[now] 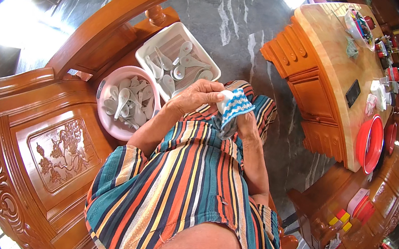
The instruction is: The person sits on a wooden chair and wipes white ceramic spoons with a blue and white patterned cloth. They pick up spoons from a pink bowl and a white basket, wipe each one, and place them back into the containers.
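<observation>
Above my lap, my left hand (200,94) grips a white ceramic piece (223,103), which looks like a soup spoon; the cloth hides much of it. My right hand (246,124) holds a blue-and-white checked cloth (237,105) with a grey part against that piece. To the left, a pink plastic basin (101,118) holds many white ceramic soup spoons (123,98) in a heap. A white rectangular plastic tray (177,28) sits beyond it, with several more ceramic spoons (191,62) spread over its bottom.
Basin and tray rest on a carved wooden bench (61,152) at my left. A wooden cabinet with a pale top (335,66) stands on the right, bearing a phone (353,93) and a red basin (369,143). Grey marbled floor (231,20) lies ahead.
</observation>
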`<action>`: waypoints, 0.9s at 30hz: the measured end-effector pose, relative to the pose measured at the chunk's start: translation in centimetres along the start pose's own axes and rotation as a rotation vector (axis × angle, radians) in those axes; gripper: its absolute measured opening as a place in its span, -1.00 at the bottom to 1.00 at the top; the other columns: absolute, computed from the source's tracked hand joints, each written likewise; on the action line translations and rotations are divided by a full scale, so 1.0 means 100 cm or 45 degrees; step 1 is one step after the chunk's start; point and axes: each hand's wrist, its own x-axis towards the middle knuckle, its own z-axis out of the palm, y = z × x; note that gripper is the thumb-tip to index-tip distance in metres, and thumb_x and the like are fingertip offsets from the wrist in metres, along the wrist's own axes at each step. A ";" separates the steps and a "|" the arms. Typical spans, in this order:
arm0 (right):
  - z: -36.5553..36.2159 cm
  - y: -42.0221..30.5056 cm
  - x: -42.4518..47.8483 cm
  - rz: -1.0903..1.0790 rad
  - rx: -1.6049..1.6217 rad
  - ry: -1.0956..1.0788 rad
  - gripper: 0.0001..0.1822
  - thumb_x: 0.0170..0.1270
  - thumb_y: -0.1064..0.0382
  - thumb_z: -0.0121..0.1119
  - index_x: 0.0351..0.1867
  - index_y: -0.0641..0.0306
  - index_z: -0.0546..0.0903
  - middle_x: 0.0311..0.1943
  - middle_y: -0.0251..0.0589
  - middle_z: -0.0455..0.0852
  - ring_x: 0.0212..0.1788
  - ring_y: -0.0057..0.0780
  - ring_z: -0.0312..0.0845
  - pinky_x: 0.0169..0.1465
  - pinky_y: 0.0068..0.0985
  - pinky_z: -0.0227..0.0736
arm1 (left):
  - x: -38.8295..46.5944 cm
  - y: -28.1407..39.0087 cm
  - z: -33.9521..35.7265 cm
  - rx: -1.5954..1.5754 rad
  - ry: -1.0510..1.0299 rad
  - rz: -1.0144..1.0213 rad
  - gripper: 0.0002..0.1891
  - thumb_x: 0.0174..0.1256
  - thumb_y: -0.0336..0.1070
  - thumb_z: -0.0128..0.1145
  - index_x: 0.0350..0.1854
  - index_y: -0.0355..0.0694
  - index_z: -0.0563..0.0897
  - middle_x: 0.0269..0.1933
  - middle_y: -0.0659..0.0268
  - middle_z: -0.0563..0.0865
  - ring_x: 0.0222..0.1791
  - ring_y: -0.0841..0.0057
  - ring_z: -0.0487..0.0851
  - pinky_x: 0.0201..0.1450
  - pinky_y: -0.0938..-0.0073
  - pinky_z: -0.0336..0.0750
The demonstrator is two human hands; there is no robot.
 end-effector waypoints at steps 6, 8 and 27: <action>-0.004 0.023 -0.006 -0.065 -0.027 -0.290 -0.79 0.37 0.18 0.06 -0.15 0.27 0.55 -0.31 -0.43 0.59 -0.28 -0.71 0.46 -0.24 -0.68 0.39 | -0.026 0.000 -0.022 -0.465 0.258 -0.069 -0.76 0.33 -0.24 0.09 -0.25 -0.36 0.59 -0.40 0.30 0.67 -0.56 0.67 0.56 -0.46 0.71 0.45; 0.004 0.025 -0.010 0.007 0.013 -0.293 -0.88 0.37 0.30 0.04 -0.19 0.29 0.54 -0.34 -0.42 0.59 -0.35 -0.70 0.48 -0.30 -0.70 0.39 | -0.040 0.002 -0.041 -0.584 0.415 0.030 -0.79 0.33 -0.25 0.09 -0.29 -0.34 0.59 -0.44 0.29 0.67 -0.61 0.67 0.57 -0.52 0.72 0.46; -0.041 0.049 -0.019 -0.607 -0.685 -0.021 -0.71 0.26 0.23 0.09 -0.05 0.32 0.54 -0.13 -0.34 0.65 -0.14 -0.59 0.56 -0.02 -0.67 0.45 | -0.175 -0.077 -0.154 1.825 1.336 -0.772 -0.75 0.05 -0.22 0.07 -0.44 -0.35 0.64 -0.38 -0.08 0.67 -0.29 -0.01 0.65 -0.16 0.09 0.51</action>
